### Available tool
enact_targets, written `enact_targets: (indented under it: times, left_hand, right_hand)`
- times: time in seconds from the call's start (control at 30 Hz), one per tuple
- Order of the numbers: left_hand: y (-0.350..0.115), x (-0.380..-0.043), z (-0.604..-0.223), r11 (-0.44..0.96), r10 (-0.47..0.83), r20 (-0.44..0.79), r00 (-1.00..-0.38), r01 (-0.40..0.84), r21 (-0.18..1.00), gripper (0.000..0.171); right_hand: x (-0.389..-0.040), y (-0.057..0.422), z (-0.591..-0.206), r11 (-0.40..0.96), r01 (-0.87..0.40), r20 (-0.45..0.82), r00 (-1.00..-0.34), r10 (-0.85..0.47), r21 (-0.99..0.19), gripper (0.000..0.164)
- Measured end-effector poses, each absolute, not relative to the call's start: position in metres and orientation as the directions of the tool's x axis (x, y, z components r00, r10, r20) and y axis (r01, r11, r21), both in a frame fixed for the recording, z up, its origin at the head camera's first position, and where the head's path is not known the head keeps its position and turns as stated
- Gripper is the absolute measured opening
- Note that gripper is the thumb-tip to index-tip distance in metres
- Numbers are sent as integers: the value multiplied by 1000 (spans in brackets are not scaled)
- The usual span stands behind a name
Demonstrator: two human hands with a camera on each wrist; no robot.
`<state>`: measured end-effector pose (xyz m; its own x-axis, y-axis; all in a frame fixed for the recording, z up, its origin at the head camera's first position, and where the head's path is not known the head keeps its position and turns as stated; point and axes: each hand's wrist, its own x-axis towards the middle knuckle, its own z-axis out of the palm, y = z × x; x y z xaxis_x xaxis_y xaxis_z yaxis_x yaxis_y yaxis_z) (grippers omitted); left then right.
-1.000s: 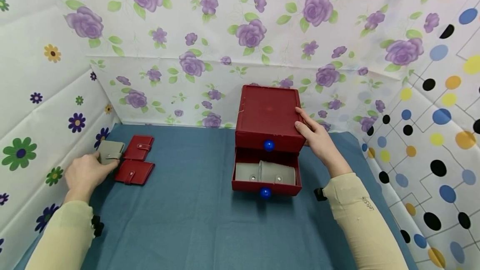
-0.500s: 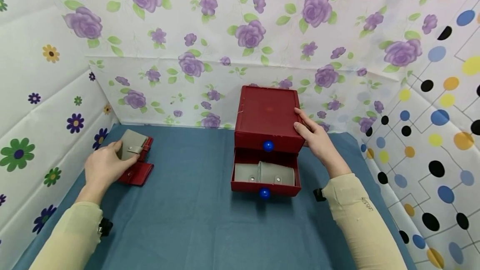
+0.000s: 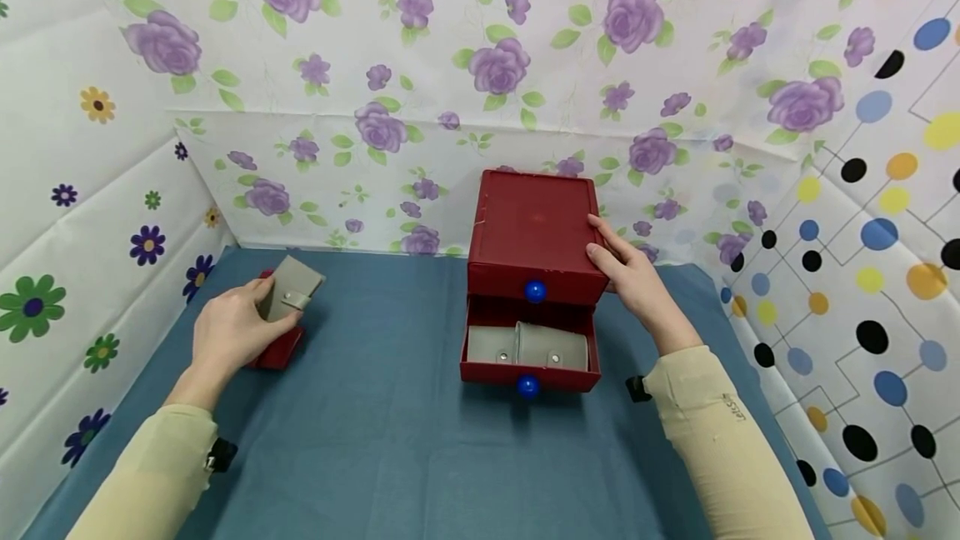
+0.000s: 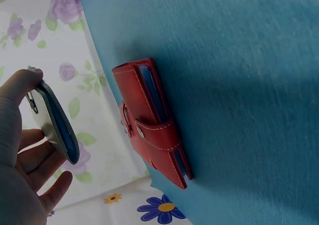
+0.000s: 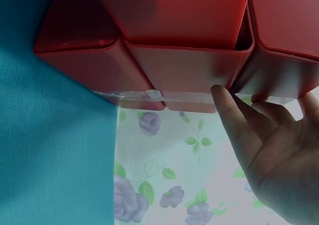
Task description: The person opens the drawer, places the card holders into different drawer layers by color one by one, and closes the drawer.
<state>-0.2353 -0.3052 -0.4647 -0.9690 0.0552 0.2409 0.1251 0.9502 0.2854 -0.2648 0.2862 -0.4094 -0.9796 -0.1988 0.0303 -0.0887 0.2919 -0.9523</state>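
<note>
My left hand [image 3: 228,336] pinches a grey card wallet [image 3: 295,283] with a snap strap, held up over the red wallets. Beneath it lies a red card wallet [image 3: 279,350], partly covered by the hand; only a sliver of the second shows behind. The left wrist view gives the grey wallet [image 4: 57,123] edge-on between thumb and fingers, apart from a red wallet [image 4: 154,128]. At the right edge of a red drawer box [image 3: 536,219], my right hand [image 3: 637,286] rests its fingers on the top and side. Two more grey wallets [image 3: 551,346] sit in its pulled-out drawer [image 3: 487,372].
Blue knobs [image 3: 535,291] mark the drawer fronts; the top drawer is closed. Blue cloth [image 3: 375,440] covers the table. Patterned sheets [image 3: 420,140] rise behind and at both sides, with the box near the back one.
My left hand has lifted the grey wallet from the left of the red wallets and carried it rightward over them. My right hand stays at the drawer box.
</note>
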Motion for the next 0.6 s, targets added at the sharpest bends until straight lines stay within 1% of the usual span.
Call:
enact_targets:
  times: [0.3,0.6]
  left_hand:
    - [-291,-234,-463,936,113,276,-955,196,294,83]
    - [-265,-229,-455,904,199,355,-914,311,293,79]
  right_hand:
    - [-264,286,-406,280,-84,31,-981,-189,-956,65]
    - [-266,287,-406,302,-80,23,-982,-188,-950,67]
